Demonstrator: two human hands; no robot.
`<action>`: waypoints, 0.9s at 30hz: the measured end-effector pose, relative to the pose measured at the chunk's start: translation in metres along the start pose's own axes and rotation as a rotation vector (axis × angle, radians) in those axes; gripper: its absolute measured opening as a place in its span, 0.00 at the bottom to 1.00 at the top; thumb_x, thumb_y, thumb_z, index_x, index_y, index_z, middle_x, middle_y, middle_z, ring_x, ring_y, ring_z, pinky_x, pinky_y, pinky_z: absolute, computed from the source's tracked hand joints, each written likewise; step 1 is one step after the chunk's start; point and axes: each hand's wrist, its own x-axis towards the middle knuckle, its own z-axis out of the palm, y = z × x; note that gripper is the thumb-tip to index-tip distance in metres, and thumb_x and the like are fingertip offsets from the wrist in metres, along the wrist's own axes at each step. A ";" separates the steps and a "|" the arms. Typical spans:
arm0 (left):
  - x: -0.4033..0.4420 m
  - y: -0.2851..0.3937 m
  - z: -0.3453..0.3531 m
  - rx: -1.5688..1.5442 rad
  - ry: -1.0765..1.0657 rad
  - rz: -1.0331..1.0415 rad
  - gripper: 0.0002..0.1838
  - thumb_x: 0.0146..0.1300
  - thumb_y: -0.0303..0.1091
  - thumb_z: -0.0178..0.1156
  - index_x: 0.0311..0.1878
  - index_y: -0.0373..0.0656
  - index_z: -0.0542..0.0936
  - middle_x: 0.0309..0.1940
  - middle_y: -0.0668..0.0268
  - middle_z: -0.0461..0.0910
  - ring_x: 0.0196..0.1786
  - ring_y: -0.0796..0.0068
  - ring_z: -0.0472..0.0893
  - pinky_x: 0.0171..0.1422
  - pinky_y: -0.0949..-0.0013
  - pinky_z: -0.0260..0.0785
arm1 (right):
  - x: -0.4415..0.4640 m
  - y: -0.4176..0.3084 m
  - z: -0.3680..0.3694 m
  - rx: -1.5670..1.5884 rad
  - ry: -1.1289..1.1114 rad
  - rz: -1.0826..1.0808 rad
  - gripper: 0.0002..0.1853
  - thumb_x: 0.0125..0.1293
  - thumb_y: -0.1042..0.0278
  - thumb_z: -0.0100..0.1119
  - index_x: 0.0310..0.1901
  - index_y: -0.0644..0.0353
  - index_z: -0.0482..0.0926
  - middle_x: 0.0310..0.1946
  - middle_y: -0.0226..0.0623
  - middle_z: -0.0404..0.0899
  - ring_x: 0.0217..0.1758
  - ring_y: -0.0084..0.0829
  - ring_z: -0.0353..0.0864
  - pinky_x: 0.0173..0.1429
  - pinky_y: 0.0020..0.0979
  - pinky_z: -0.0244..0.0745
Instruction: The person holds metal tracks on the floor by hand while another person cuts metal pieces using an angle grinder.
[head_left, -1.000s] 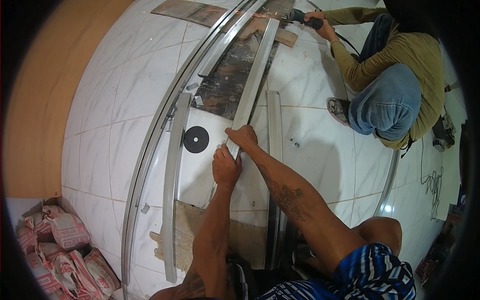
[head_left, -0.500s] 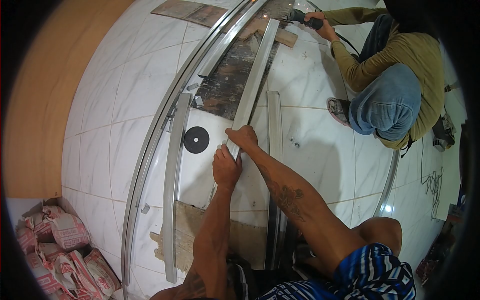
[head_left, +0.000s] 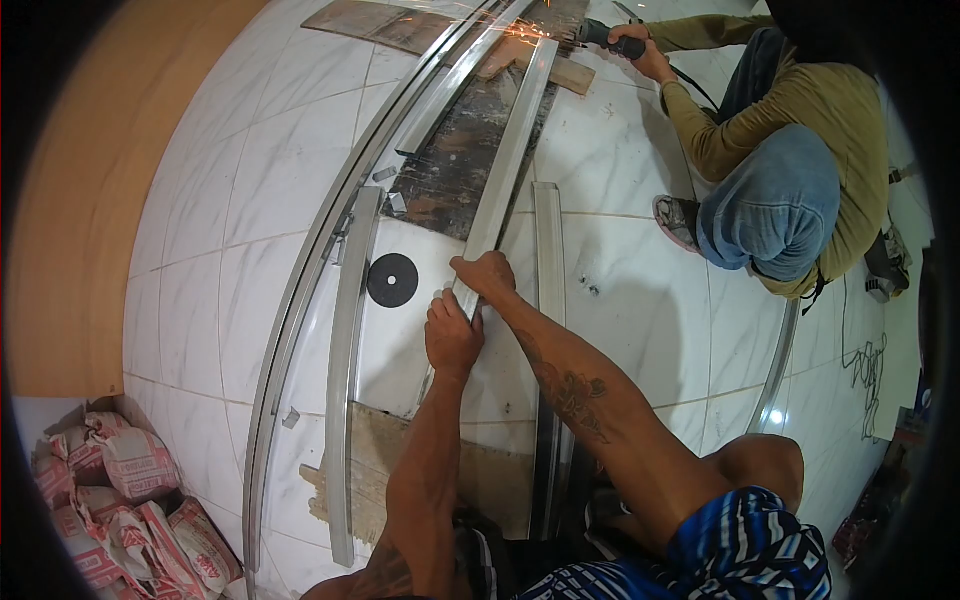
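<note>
My left hand (head_left: 453,332) is closed round the near end of a metal channel (head_left: 510,160). Just ahead of it my right hand (head_left: 486,277) grips the same channel from the right side. The channel slants away over a dark, scuffed board (head_left: 450,150). At its far end a co-worker's hands hold an angle grinder (head_left: 607,38), and orange sparks (head_left: 525,32) fly leftward from it. A black cutting disc (head_left: 392,280) lies flat on the tiles left of my hands.
More metal channels lie on both sides, one at left (head_left: 352,350) and one at right (head_left: 548,250). A co-worker (head_left: 780,180) crouches at the upper right. Red and white bags (head_left: 140,510) are piled at lower left. Small metal offcuts (head_left: 397,202) lie near the board.
Sparks now stream left from the grinder, where almost none showed before. Both my hands keep the same hold on the channel.
</note>
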 end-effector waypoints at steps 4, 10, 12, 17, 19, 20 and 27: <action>0.000 0.001 0.000 0.003 0.001 -0.003 0.37 0.61 0.45 0.71 0.67 0.34 0.68 0.52 0.54 0.74 0.52 0.54 0.78 0.52 0.55 0.74 | 0.004 0.004 0.006 -0.039 0.079 -0.053 0.34 0.55 0.44 0.67 0.40 0.80 0.85 0.38 0.59 0.88 0.35 0.47 0.91 0.38 0.39 0.88; 0.001 0.001 -0.001 0.011 0.008 0.006 0.37 0.62 0.45 0.70 0.67 0.34 0.68 0.53 0.54 0.74 0.52 0.54 0.78 0.51 0.55 0.75 | -0.001 0.000 0.002 -0.043 0.054 -0.061 0.34 0.56 0.45 0.67 0.40 0.81 0.85 0.38 0.59 0.88 0.35 0.47 0.91 0.35 0.39 0.88; 0.001 0.000 -0.001 0.009 0.023 0.015 0.37 0.62 0.46 0.70 0.66 0.34 0.68 0.52 0.54 0.74 0.52 0.54 0.78 0.50 0.55 0.75 | 0.002 0.002 0.003 -0.047 0.061 -0.059 0.34 0.55 0.45 0.67 0.40 0.81 0.85 0.38 0.59 0.88 0.35 0.47 0.91 0.35 0.39 0.88; 0.001 0.000 -0.001 0.009 0.027 0.020 0.36 0.62 0.46 0.70 0.66 0.34 0.69 0.51 0.54 0.74 0.51 0.54 0.78 0.50 0.54 0.74 | 0.005 0.003 0.007 -0.043 0.072 -0.033 0.35 0.55 0.44 0.67 0.41 0.81 0.85 0.38 0.59 0.88 0.35 0.47 0.91 0.34 0.39 0.88; 0.000 0.000 0.000 0.009 0.029 0.017 0.36 0.62 0.46 0.70 0.66 0.34 0.69 0.50 0.54 0.74 0.50 0.54 0.78 0.49 0.54 0.74 | 0.003 0.004 0.006 -0.047 0.087 -0.068 0.35 0.55 0.44 0.67 0.41 0.81 0.85 0.38 0.59 0.88 0.35 0.46 0.91 0.34 0.38 0.88; 0.000 0.000 0.000 0.009 0.030 0.016 0.36 0.62 0.46 0.70 0.65 0.34 0.69 0.50 0.54 0.74 0.50 0.54 0.78 0.49 0.54 0.74 | 0.003 0.004 0.006 -0.049 0.096 -0.086 0.35 0.55 0.44 0.67 0.41 0.80 0.85 0.38 0.59 0.88 0.35 0.46 0.91 0.34 0.38 0.88; 0.000 0.000 0.001 -0.001 0.043 0.026 0.36 0.62 0.46 0.70 0.65 0.33 0.69 0.49 0.53 0.74 0.49 0.52 0.79 0.49 0.54 0.74 | 0.001 0.003 0.005 -0.029 0.076 -0.042 0.35 0.55 0.44 0.67 0.41 0.79 0.85 0.38 0.59 0.88 0.37 0.47 0.91 0.41 0.40 0.88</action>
